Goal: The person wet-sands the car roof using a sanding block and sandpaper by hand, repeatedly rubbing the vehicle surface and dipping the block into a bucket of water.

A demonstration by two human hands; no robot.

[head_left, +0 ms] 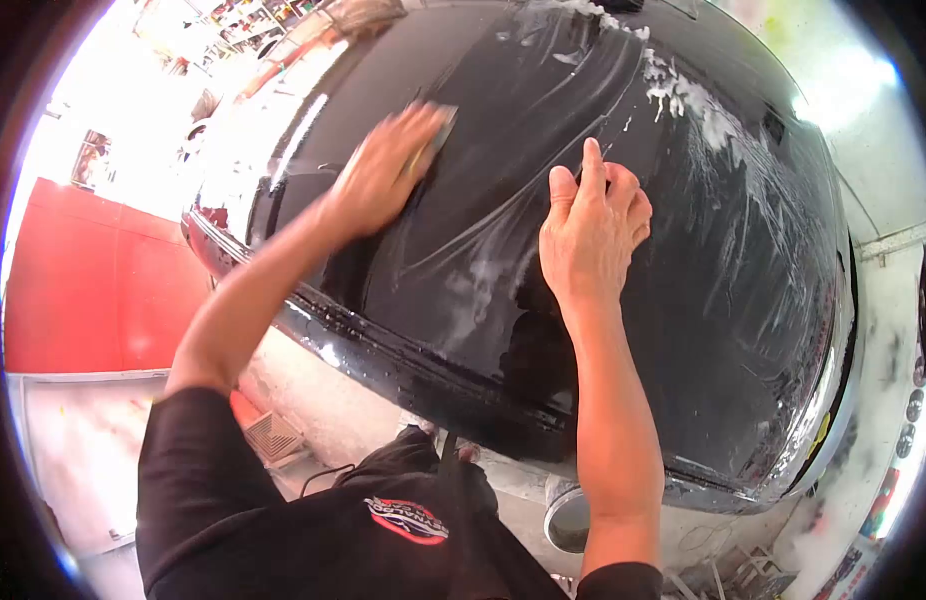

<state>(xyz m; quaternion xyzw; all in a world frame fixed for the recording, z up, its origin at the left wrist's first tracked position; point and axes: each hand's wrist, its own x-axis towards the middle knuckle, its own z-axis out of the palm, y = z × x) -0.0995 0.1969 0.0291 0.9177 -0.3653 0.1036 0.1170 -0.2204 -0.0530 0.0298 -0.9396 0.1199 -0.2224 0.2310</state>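
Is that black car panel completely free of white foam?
No, white foam lies in clumps on the panel, beyond the right hand.

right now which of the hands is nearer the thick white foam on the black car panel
Right. The right hand is just below and left of the thick white foam in view; the left hand is farther left.

The red-and-white oval logo [409, 521] printed on the black fabric shirt [313, 545] reads roughly "EYNALDO", with "CAR" beneath; the small red lettering [849, 579] at lower right is too blurred to read.
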